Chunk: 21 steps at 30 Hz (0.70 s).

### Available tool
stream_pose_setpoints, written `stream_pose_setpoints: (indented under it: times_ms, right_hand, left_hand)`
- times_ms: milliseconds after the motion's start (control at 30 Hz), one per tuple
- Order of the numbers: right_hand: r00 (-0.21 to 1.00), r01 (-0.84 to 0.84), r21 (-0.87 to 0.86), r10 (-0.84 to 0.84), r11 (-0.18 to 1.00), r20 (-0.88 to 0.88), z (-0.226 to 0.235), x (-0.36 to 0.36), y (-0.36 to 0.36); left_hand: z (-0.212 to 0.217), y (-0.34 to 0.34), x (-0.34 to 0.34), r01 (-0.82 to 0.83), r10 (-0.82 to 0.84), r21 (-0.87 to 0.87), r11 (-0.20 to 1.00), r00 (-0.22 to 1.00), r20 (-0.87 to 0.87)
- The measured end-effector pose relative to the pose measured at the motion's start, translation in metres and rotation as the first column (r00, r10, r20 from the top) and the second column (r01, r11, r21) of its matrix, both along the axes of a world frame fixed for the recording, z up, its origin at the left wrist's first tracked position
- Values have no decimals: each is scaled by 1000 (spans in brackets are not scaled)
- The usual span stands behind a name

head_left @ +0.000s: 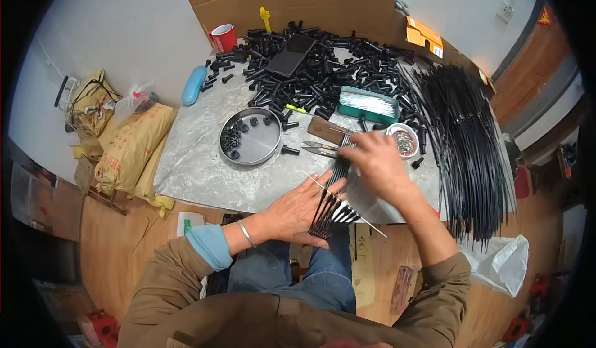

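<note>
My left hand is closed on a row of thin black strips, held above my lap at the table's front edge. A slim white rod crosses the strips at a slant. My right hand is bent over the strips' far end, fingers drawn together; what they pinch is hidden. Just left of those fingertips are the parted blades of metal scissors, their handles out of sight. Behind lies a brown block with thin needle-like pieces on it.
A round metal tray holds small black parts. Black bolt-like pieces heap behind, under a phone. Nearby are a green box of white sticks, a small bowl of silvery bits, and long black strands overhanging the right edge.
</note>
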State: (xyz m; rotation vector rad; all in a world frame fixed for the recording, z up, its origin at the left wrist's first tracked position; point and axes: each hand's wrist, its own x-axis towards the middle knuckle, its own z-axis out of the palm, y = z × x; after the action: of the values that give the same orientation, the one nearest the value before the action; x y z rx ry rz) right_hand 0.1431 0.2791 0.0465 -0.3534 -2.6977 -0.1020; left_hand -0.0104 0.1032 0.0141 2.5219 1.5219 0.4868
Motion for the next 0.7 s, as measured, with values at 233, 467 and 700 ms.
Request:
stream_pose_setpoints:
  times_ms: [233,467,700]
  right_hand:
    - [989,-127,218,108,968,97,6,-14,-13]
    - [846,-188,-982,509,2,-161,89,-9,-127]
    - [785,247,-929,619,-276,25,7,-5,-149]
  left_hand:
    - [21,-8,-16,183,-187,118,976,982,23]
    - [203,-57,-64,-176,-220,510,842,751,622]
    - [66,-137,-88,-184,397,-546,817,867,302]
